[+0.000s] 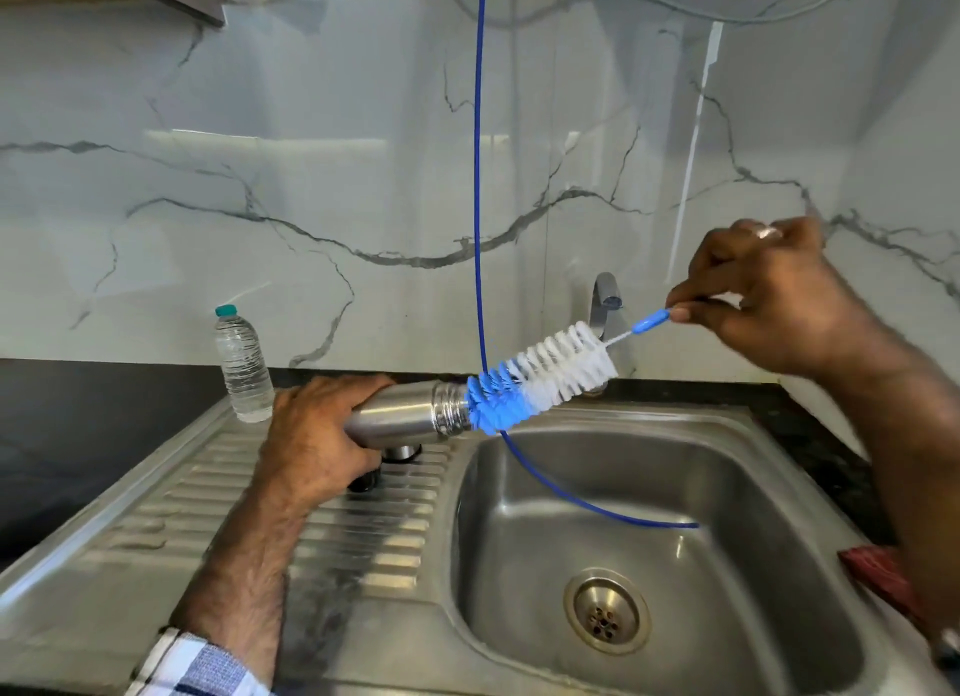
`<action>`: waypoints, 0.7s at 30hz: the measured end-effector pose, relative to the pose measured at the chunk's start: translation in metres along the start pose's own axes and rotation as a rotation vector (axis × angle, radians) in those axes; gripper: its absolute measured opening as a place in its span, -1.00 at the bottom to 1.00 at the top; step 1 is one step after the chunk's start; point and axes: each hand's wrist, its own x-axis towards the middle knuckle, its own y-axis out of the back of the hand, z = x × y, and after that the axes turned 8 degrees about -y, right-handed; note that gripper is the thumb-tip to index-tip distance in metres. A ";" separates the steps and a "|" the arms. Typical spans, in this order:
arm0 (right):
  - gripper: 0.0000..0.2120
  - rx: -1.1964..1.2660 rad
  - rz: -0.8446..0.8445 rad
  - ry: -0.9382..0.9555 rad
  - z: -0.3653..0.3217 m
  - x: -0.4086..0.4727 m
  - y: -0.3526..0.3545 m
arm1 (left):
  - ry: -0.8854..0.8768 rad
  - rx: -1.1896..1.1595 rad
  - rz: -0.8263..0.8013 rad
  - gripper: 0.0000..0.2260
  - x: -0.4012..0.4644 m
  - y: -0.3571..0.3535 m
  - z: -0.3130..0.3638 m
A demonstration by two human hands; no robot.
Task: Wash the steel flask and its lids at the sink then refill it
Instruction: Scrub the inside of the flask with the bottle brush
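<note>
Checked sleeve (197,664), at the bottom edge of the view, covers the left forearm, which reaches up over the ribbed draining board (363,529) of the steel sink (727,420). Left hand (311,435): grip closed round the body of the steel flask (410,409), fingers wrapped over the top, thumb side hidden. Flask held on its side above the draining board, just left of the basin edge, its threaded mouth open and pointing right toward the basin. Bottle brush (540,373): blue bristle tip at the flask mouth, touching it; white bristles wholly outside, slanting up to the right. Right hand (769,300): grip pinching the blue handle end of the brush between thumb and fingertips, above the basin's back edge and well apart from the flask. Two small round lids (400,453) sit on the draining board directly beneath the flask, partly hidden by the left hand. Clear plastic water bottle (244,368) stands upright at the back left corner of the sink. Tap (605,300) stands behind the brush. Thin blue tube (478,175) hangs from above and curls into the basin. Red cloth (878,570) lies at the sink's right edge.
</note>
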 end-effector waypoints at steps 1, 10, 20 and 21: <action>-0.95 0.022 -0.033 0.021 0.007 0.010 0.004 | -0.015 -0.043 -0.014 -0.13 -0.001 -0.001 -0.001; -0.81 0.445 -0.319 -0.574 0.036 0.001 -0.059 | 0.298 -0.248 0.206 -0.17 0.001 -0.009 -0.005; -0.91 0.030 -0.254 -0.460 -0.003 -0.074 -0.072 | 0.384 -0.205 0.229 -0.22 0.005 0.003 -0.009; -0.90 -0.001 -0.233 -0.460 -0.007 -0.075 -0.075 | 0.377 -0.208 0.222 -0.21 0.005 0.002 -0.009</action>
